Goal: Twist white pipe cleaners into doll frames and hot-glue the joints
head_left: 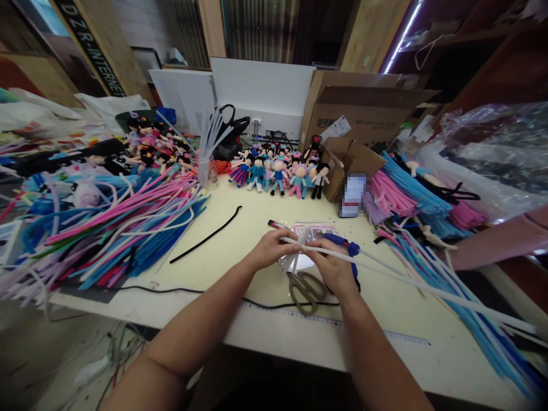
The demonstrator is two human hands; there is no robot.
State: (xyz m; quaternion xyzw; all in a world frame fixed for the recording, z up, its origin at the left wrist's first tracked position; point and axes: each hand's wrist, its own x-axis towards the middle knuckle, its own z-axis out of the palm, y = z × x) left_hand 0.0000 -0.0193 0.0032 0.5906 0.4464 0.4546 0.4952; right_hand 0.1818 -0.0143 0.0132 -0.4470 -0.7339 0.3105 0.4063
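Over the middle of the table, my left hand (pixel 274 249) pinches white pipe cleaners (pixel 385 267) between thumb and fingers. My right hand (pixel 335 269) is closed on the same stems close beside it, fingertips almost meeting the left ones. The long ends run off to the right past my forearm, and short white ends poke up and down between the hands. Just below lies a pair of scissors (pixel 307 292) with olive handles, its blades partly hidden by a white pile. A blue glue gun (pixel 342 242) rests behind my right hand, partly covered by it.
Pipe cleaner bundles lie at the left (pixel 141 228) and right (pixel 422 197). Small dolls (pixel 278 174) stand at the back beside a cardboard box (pixel 355 114). A black pipe cleaner (pixel 206 235), a black cable (pixel 171 290) and a clear ruler (pixel 406 338) lie on the table (pixel 240 257).
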